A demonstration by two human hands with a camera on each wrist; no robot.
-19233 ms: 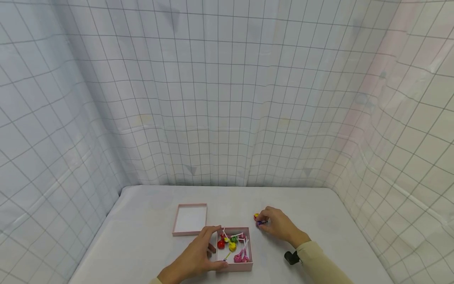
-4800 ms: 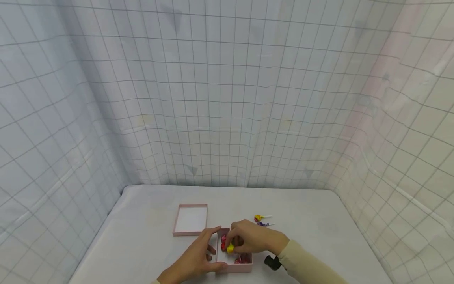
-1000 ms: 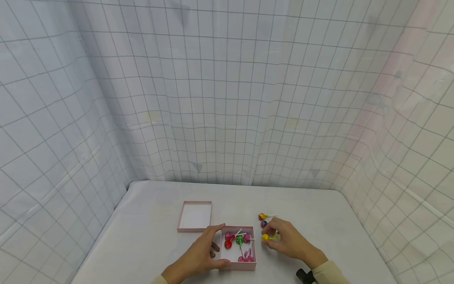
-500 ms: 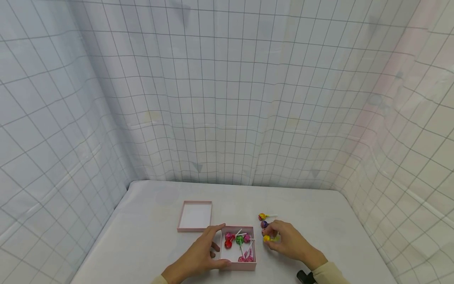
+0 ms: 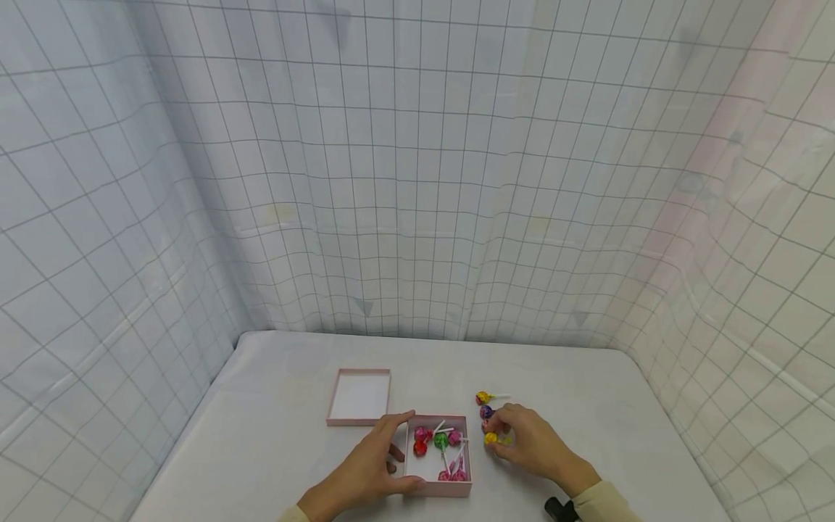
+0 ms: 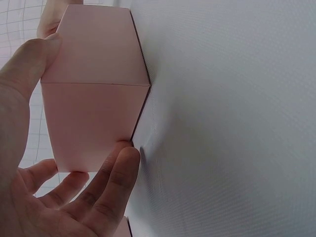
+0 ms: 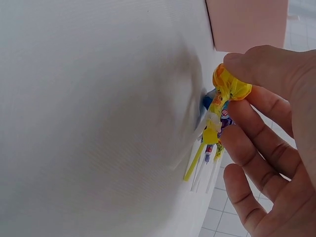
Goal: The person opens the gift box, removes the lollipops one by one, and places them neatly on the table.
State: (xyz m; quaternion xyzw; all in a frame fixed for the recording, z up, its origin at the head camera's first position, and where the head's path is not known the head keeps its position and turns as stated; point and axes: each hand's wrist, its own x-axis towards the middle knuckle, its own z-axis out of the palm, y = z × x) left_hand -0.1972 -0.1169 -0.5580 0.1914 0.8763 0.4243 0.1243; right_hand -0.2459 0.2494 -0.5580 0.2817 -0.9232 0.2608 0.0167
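Note:
My left hand (image 5: 362, 467) grips the pink open box (image 5: 437, 491), thumb on the front wall and fingers along the left side. Inside lie a green lollipop (image 5: 441, 440), a red lollipop (image 5: 420, 448) and several pink lollipops (image 5: 459, 475). Right of the box, my right hand (image 5: 531, 444) pinches a yellow lollipop (image 7: 231, 84) by its wrapped head, close over the white table. Just beyond it, a yellow-and-red lollipop (image 5: 482, 398), a purple lollipop (image 5: 485, 412) and a reddish one (image 5: 485, 425) form a column, the latter two partly hidden by the fingers.
Behind the box and to its left lies the pink lid (image 5: 360, 397), its white inside facing up. White cloth (image 5: 274, 406) covers the table, and gridded curtains (image 5: 424, 217) enclose it at the back and sides. A black device (image 5: 561, 510) sits beneath the right wrist.
Since 4.8 s ago, the right hand has carried the yellow lollipop out of the box to the right, nearest me in the column. Over the last second it lowered slightly; the left hand stays put.

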